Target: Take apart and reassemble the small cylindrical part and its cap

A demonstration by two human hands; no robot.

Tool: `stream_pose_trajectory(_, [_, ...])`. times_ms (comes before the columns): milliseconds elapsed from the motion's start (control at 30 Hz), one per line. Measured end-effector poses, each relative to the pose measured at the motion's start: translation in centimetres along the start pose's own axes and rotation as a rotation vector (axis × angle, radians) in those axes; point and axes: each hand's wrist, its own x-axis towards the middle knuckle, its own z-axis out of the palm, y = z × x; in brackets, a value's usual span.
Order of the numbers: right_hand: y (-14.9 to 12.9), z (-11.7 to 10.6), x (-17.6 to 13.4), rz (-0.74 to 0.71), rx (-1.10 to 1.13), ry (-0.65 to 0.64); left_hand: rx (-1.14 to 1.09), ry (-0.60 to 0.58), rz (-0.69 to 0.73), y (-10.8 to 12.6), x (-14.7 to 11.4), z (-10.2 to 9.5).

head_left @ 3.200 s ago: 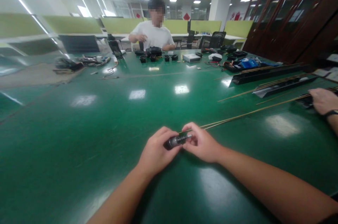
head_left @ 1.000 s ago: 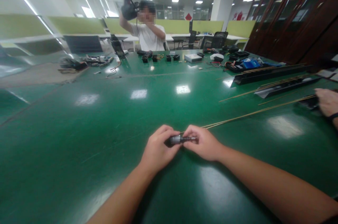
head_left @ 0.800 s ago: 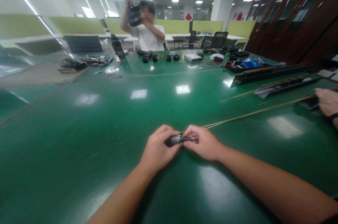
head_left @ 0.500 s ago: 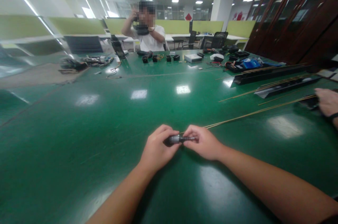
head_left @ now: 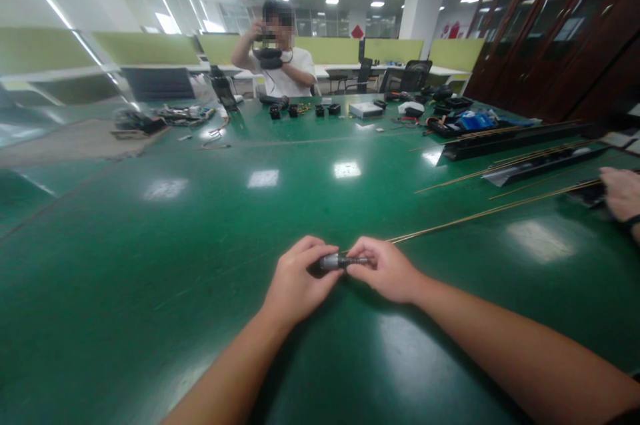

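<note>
Low over the green table (head_left: 210,318), a small black-and-silver cylindrical part (head_left: 330,262) lies between my two hands; its exact kind is unclear. My left hand (head_left: 300,278) is closed around its thick silver end, thumb and fingers on opposite sides. At the narrow, dark, ribbed end my right hand (head_left: 383,270) pinches with thumb and forefinger. Thin yellow rods or wires (head_left: 450,221) run from behind my right hand toward the right edge. Whether they join the part cannot be seen, since my fingers cover that spot.
Another person's hand (head_left: 621,193) rests at the far right by a dark piece (head_left: 585,195). Long black channels (head_left: 545,165) with yellow rods lie at the right. Across the table are small black boxes (head_left: 320,111), a blue bundle (head_left: 475,120) and a seated person (head_left: 290,75) holding a dark device.
My hands and the part stay nearly in place, with only a slight shift of the fingers. The seated person's head and arms have moved a little.
</note>
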Motion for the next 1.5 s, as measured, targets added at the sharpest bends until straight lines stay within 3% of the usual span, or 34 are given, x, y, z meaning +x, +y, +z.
stream_pose_trajectory(1500, [-0.96, 0.03, 0.0, 0.018, -0.069, 0.114, 0.031, 0.087, 0.004, 0.1, 0.23, -0.55])
